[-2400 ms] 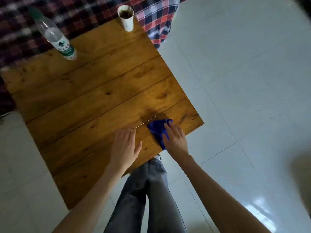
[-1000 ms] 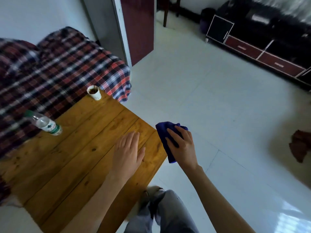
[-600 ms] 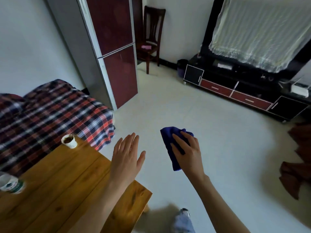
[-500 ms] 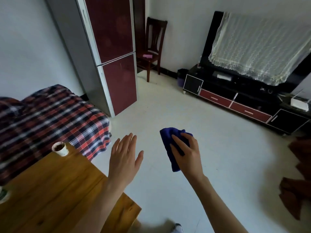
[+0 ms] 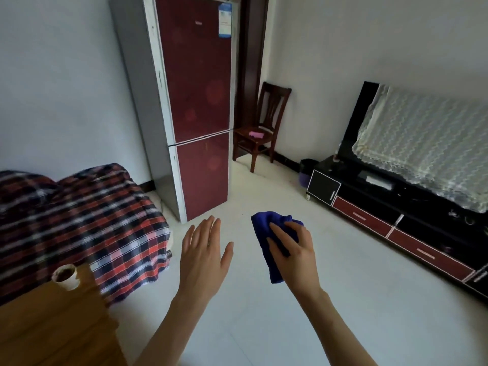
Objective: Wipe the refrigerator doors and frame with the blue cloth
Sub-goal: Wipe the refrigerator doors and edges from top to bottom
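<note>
Pale floor (image 5: 369,286), dark chair (image 5: 273,107) (far corner)

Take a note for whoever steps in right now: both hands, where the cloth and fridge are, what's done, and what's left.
Right hand: holds the bunched blue cloth, fingers curled over it.
Left hand: empty, fingers straight, held in the air.
Refrigerator: ahead against the wall, out of reach; upper door and lower door both closed.
Done: cloth is in hand.
Left: walk to it, then wipe both doors and the frame. Nothing is wiped yet.
</note>
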